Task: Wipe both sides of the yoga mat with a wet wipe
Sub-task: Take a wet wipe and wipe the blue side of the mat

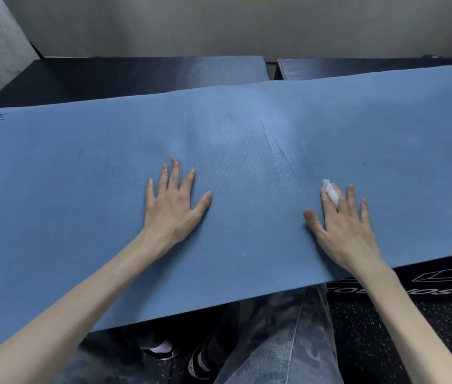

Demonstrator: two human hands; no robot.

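Head view showed the long blue textured foam yoga mat [80, 189] spread flat, its long axis running left to right in front of the person, near edge overhanging the knees. Left hand [173, 206] lay flat on the mat, fingers straight and spread — a brace, I judged. Right hand [341, 220] pressed down flat too, the small white wet wipe [331, 193] tucked between its fingers, touching the mat. Unwiped mat stretched away to either side — the right hand was the one placed to sweep.

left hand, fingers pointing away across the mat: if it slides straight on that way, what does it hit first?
Nothing on the way, it seems: the left hand lies flat on the yoga mat, and bare mat runs ahead to its far edge. Beyond that comes the dark padded bench; depth there is unclear.
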